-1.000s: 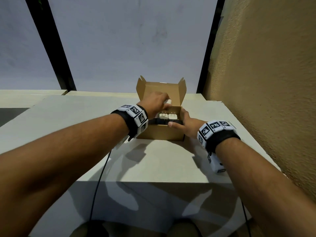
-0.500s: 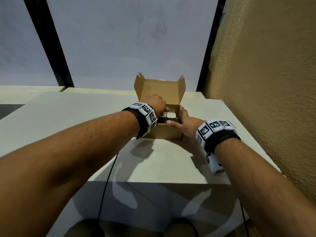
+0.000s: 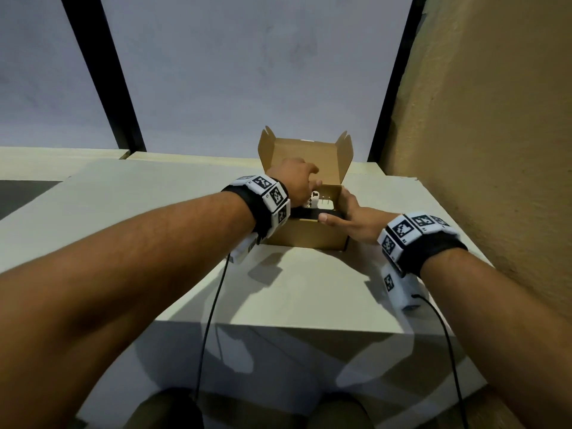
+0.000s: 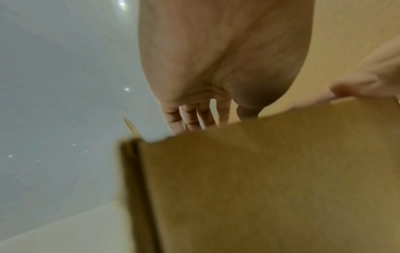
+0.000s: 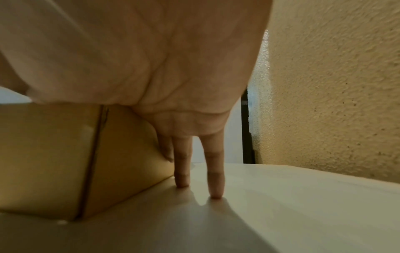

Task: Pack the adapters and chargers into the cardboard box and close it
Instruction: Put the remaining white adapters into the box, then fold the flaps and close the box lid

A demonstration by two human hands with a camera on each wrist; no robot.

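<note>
The brown cardboard box stands open on the white table, its lid upright at the back. My left hand reaches into its left half and holds a tilted white charger. In the left wrist view the fingers dip behind the box wall, tips hidden. Other white chargers sit inside with prongs up, and a black adapter lies along the front. My right hand steadies the box's right front corner, thumb on the front rim. Its straight fingers lie along the box side.
The white table ends in a front edge near me. A rough tan wall runs close along the right of the box. Black cables hang from both wrist bands. Bare tabletop lies left of the box.
My left hand has carried the white charger from above the box's rim down into the box. My right hand has stayed at the right front corner.
</note>
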